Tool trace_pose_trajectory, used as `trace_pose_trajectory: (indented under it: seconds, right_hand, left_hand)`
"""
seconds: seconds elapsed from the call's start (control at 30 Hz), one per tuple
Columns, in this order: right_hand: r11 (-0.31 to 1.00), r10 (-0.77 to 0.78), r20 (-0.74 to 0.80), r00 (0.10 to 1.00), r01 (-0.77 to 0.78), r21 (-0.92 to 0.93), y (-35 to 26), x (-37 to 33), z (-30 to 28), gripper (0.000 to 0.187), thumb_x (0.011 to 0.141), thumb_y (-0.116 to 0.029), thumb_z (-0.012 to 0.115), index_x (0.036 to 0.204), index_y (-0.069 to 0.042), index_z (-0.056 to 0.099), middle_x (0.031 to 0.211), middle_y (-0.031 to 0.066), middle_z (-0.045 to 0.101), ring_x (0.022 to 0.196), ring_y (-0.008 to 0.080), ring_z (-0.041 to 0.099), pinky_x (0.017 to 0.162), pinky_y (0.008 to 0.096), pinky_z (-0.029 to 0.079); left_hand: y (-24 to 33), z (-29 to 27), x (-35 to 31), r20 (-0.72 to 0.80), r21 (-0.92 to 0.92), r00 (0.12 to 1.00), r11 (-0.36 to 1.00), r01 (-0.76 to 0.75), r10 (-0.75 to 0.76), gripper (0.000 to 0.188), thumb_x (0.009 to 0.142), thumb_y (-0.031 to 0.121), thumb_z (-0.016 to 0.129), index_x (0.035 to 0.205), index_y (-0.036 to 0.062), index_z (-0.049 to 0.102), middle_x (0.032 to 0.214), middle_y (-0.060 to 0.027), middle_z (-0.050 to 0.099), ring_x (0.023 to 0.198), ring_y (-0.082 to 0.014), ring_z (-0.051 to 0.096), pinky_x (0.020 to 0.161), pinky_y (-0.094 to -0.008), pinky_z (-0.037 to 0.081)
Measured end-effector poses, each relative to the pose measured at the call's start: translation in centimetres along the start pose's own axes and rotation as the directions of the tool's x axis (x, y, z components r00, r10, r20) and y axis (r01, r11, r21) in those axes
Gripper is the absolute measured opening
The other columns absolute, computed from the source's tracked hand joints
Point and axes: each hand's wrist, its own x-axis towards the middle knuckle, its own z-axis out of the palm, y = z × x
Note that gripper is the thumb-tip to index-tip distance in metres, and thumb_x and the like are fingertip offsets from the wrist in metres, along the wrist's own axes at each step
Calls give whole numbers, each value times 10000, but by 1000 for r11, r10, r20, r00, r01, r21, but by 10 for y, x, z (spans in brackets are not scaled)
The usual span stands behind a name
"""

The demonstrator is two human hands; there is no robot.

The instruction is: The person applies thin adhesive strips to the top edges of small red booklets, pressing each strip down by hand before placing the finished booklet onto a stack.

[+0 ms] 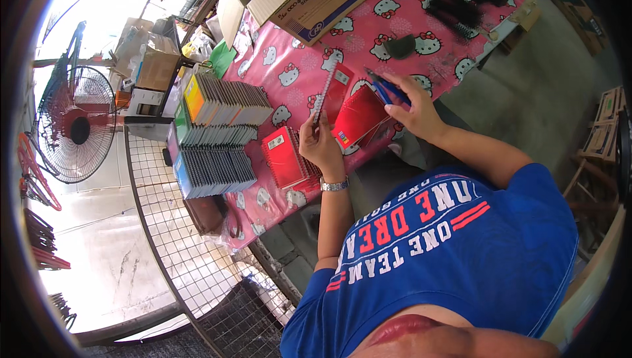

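Observation:
My left hand is closed on a thin red spiral notebook, held tilted with its wire binding on the left. My right hand grips blue-handled pliers, their dark jaws pointing to the far left. Just below the pliers lies a stack of red spiral notebooks on the table's near edge. Another red notebook stack sits left of my left wrist, which wears a metal watch.
Rows of spiral notebooks with blue, green and yellow covers stand at the left of the pink patterned tablecloth. A cardboard box is at the back. Black wire bundles lie far right. A dark green piece and a fan are also visible.

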Motion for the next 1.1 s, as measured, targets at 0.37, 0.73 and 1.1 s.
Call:
trace_pose_trajectory:
  seconds: [0.37, 0.73, 1.1]
  right_hand:
    - [852, -453, 356, 818, 514, -96, -45, 10, 18, 667, 677, -215, 757, 1294, -43, 570, 1181, 150, 563, 1104, 323, 564, 953, 413, 465]
    - [554, 85, 767, 636, -670, 495, -40, 17, 16, 540, 842, -160, 651, 1345, -18, 515, 1117, 121, 610, 1066, 269, 627, 910, 382, 509]
    - [695, -8, 278, 961, 205, -689, 120, 14, -81, 625, 692, -240, 750, 1273, -96, 569, 1248, 167, 550, 1171, 389, 521, 1016, 471, 416]
  left_hand:
    - [14, -1, -4, 19, 290, 954, 911, -293, 301, 154, 811, -55, 682, 952, 3, 700, 844, -85, 670, 681, -135, 631, 575, -247, 477]
    - [56, -28, 21, 194, 554, 644, 459, -695, 740, 273, 768, -84, 614, 1007, 22, 693, 951, -114, 693, 929, -288, 650, 802, -388, 516]
    - [16, -103, 83, 528, 789, 847, 331, -518, 68, 336, 780, 80, 565, 1113, 108, 610, 1140, -113, 634, 1102, -309, 558, 947, -462, 400]
